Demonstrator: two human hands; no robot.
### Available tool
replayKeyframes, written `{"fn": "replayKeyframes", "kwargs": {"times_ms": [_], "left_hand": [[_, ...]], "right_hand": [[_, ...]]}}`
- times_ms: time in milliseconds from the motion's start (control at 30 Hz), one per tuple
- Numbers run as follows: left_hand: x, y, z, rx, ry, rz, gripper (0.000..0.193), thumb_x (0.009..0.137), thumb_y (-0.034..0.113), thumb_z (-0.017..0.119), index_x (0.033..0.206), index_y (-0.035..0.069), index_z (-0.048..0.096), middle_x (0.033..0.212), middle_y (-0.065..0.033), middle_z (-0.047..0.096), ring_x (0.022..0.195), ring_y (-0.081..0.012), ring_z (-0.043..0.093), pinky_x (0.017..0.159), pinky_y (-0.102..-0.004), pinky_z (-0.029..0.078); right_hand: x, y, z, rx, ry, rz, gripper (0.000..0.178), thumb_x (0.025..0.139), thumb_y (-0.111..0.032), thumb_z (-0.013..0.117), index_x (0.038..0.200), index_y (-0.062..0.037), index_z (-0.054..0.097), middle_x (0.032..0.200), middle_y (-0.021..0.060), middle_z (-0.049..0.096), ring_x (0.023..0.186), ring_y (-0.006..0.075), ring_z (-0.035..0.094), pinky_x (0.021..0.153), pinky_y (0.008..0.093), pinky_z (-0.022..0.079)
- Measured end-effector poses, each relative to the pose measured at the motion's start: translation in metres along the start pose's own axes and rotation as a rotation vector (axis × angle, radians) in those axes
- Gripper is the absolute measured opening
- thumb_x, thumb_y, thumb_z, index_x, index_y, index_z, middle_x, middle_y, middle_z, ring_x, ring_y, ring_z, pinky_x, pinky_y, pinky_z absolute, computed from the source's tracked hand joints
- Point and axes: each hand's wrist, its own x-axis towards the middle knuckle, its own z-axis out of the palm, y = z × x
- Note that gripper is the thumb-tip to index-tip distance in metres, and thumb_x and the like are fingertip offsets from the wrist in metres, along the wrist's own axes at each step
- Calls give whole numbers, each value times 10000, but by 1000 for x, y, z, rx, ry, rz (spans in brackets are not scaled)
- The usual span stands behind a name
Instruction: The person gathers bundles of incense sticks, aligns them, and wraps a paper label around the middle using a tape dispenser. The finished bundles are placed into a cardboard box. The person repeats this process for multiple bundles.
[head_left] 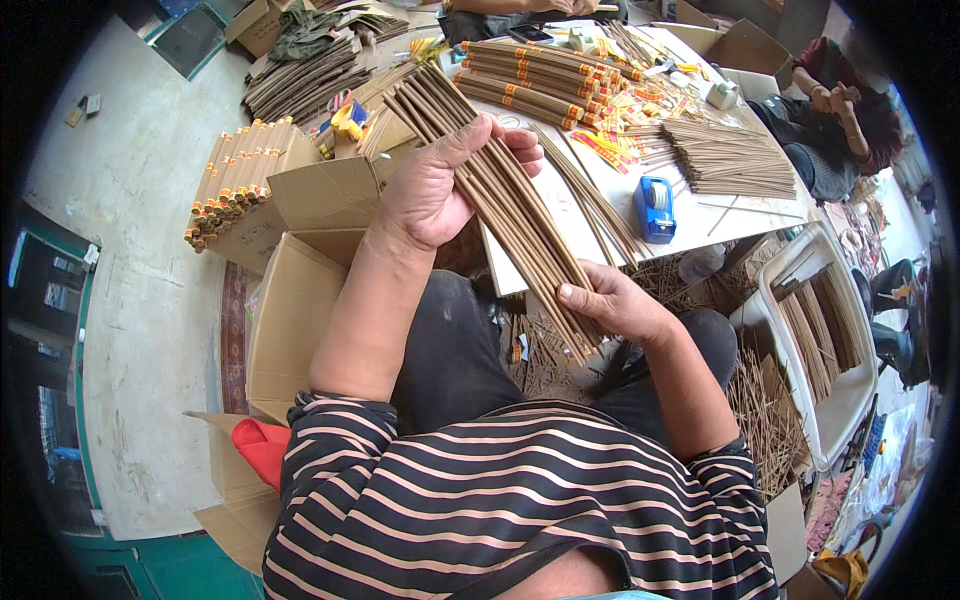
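Note:
A loose bundle of long brown incense sticks (520,205) slants across in front of me, its upper end to the far left. My left hand (440,185) grips it above the middle, fingers curled over the far side. Near the lower end my right hand (625,305) is closed on the same bundle, thumb on top. Beyond my hands, a few loose incense sticks (600,215) lie along the edge of the white table (560,205). A blue tape dispenser (655,210) stands on the table to the right of the bundle.
Banded stick bundles (545,80) and a loose stick pile (735,158) cover the far table. Open cardboard boxes (300,310) stand at my left, by stacked wrapped bundles (240,170). A white tub (815,400) holds sticks at right. Two other people sit around the table.

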Motion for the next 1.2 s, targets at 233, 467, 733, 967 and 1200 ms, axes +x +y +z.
{"fn": "replayKeyframes", "kwargs": {"times_ms": [233, 467, 733, 967, 1200], "left_hand": [[-1, -9, 1, 46, 160, -1, 300, 883, 211, 554, 995, -67, 573, 1019, -176, 601, 967, -280, 585, 917, -421, 468], [-1, -22, 21, 309, 315, 28, 330, 906, 209, 516, 1057, -81, 562, 1033, -148, 612, 955, -207, 587, 878, -328, 462], [-3, 0, 6, 123, 262, 121, 361, 891, 208, 542, 1073, -103, 522, 1055, -186, 587, 997, -270, 566, 917, -415, 467], [-6, -2, -3, 42, 147, 59, 247, 885, 196, 548, 985, -29, 574, 1036, -194, 589, 990, -312, 568, 905, -457, 471], [-6, -8, -4, -14, 143, 82, 204, 882, 188, 554, 944, -4, 584, 1006, -191, 601, 976, -314, 576, 893, -473, 475]], "right_hand": [[13, -30, 16, -714, 563, -587, 284, 824, -90, 617, 1101, -63, 558, 964, 72, 564, 922, 177, 528, 804, 298, 444], [34, -60, 35, -1363, 633, -878, 404, 746, -99, 623, 1138, -188, 586, 912, 89, 515, 890, 261, 496, 807, 361, 402], [12, -18, -3, -1194, 520, -752, 128, 711, -35, 615, 827, -91, 613, 874, 72, 531, 850, 239, 531, 767, 346, 437], [24, -31, 4, -398, 398, -301, 243, 869, -211, 592, 924, 24, 620, 769, 53, 623, 729, 103, 555, 692, 267, 460], [15, -34, 10, -720, 539, -419, 190, 857, -176, 615, 865, 13, 620, 729, 6, 569, 699, 63, 496, 636, 224, 433]]}}
